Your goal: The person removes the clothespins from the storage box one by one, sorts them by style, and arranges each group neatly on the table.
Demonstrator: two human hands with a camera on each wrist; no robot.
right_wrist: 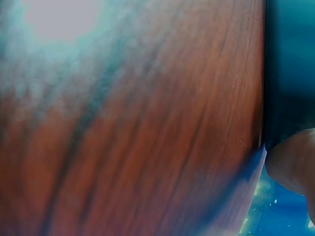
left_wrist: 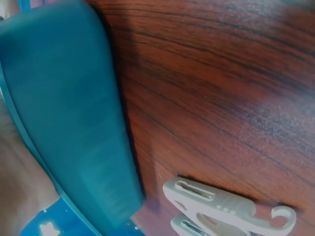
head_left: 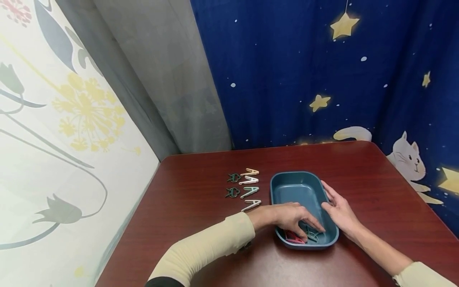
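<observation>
A blue-green plastic tub [head_left: 292, 193] stands on the table with a red clothespin [head_left: 293, 238] and a green clip [head_left: 312, 235] at its near end. My left hand [head_left: 292, 217] reaches over the tub's left rim, its thumb and fingers spread apart and pointing down at these clips. With the thumb at the rim and the fingers along the outer wall, my right hand [head_left: 340, 211] grips the tub's right side. Left of the tub lies a column of clothespins, among them a beige one [head_left: 251, 172] and a hooked white one [left_wrist: 226, 204].
Two dark green clips [head_left: 233, 193] lie beside the clothespin column. The dark red wooden table [head_left: 193, 187] ends at a blue star-patterned curtain [head_left: 287, 79] behind and a white flower-patterned surface [head_left: 71, 167] on the left.
</observation>
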